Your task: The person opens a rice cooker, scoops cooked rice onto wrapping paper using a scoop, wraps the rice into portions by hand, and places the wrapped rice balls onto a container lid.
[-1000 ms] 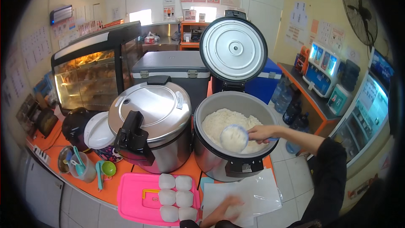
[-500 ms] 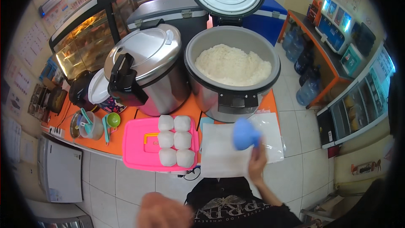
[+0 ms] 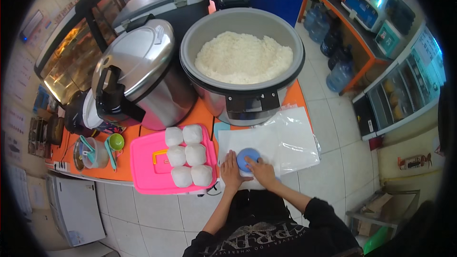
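Note:
A round blue scoop [image 3: 248, 159] sits on a sheet of white paper [image 3: 234, 139] at the front edge of the orange table. My right hand [image 3: 261, 171] grips its near right side, the fingers on the scoop. Flat on the same paper, just left of the scoop, lies my left hand [image 3: 232, 169] with fingers stretched out and nothing in it. What is under the scoop is hidden. To the left, several rounded white wrapped packets [image 3: 195, 154] stand in two rows on a pink lid [image 3: 145, 158]. Beyond the paper, an open rice cooker [image 3: 247, 109] holds white rice [image 3: 243, 57].
Clear plastic sheeting [image 3: 301, 139] lies right of the paper. A closed steel cooker [image 3: 164, 93] stands left of the open one. At the far left are a clear tub [image 3: 98, 155] with teal utensils and a green cup [image 3: 116, 141]. Blue water bottles [image 3: 339, 77] stand under a side counter.
My right hand has brought the scoop from the air down onto the paper. My left hand has moved from the lower edge up to the paper and flattened there. The view has shifted.

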Available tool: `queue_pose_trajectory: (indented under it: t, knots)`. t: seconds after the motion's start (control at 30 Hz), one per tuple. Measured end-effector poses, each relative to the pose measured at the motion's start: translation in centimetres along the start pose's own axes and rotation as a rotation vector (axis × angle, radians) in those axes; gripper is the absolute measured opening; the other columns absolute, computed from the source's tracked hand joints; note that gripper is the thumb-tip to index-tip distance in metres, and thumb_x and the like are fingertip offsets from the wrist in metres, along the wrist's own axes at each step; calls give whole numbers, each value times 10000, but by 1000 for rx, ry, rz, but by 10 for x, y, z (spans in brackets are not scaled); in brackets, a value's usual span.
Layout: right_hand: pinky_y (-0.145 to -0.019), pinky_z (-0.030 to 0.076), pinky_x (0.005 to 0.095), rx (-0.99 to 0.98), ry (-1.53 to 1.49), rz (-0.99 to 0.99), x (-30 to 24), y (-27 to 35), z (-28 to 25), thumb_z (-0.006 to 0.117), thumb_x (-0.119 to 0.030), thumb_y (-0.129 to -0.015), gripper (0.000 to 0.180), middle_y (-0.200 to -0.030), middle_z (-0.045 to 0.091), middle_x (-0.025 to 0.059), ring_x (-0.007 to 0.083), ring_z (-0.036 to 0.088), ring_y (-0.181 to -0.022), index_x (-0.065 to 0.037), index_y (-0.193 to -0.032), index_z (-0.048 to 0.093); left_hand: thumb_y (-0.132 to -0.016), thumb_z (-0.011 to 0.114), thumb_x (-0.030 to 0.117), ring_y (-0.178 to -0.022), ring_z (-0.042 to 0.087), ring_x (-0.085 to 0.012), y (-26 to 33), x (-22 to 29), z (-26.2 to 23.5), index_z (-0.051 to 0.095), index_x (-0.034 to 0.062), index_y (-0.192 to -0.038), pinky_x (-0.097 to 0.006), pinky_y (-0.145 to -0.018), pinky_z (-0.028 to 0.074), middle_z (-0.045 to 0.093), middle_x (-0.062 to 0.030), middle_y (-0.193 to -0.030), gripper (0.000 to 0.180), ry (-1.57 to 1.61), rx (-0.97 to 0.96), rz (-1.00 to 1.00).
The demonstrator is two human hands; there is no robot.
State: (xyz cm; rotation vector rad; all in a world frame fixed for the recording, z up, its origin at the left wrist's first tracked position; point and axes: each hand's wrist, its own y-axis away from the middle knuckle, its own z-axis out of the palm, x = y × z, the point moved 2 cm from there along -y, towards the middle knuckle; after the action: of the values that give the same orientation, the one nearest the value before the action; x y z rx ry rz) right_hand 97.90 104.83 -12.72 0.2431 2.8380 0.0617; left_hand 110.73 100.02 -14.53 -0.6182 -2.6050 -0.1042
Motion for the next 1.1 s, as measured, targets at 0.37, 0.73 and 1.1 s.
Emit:
queue_pose_trajectory:
  t: [0.37, 0.73, 1.1]
  knots:
    - [-790, 445, 429, 535, -624, 507, 71, -26, -73, 583, -239, -846, 427, -1048, 572, 231, 407, 569, -932, -37, -1181, 413, -379, 853, 441, -1313, 258, -330, 41, -3, -28, 231, -4, -1359, -479, -1033, 257, 310, -164, -1395, 1243, 144, 60, 20]
    - [-874, 409, 411, 93, -124, -455, 52, 80, -32, 723, -178, -631, 423, -1039, 554, 82, 276, 500, -1036, -135, -1029, 587, -632, 630, 81, -854, 568, -232, 54, -6, -32, 566, 119, -884, -368, -714, 454, 572, -41, -858, 263, 246, -104, 332]
    - [-709, 439, 354, -223, -46, -439, 57, 39, -50, 677, -292, -671, 151, -689, 605, 33, 196, 584, -751, -144, -681, 649, -699, 718, 348, -832, 601, -242, 41, 18, -19, 665, 131, -906, -370, -714, 477, 624, -34, -856, 305, 441, -301, 256]
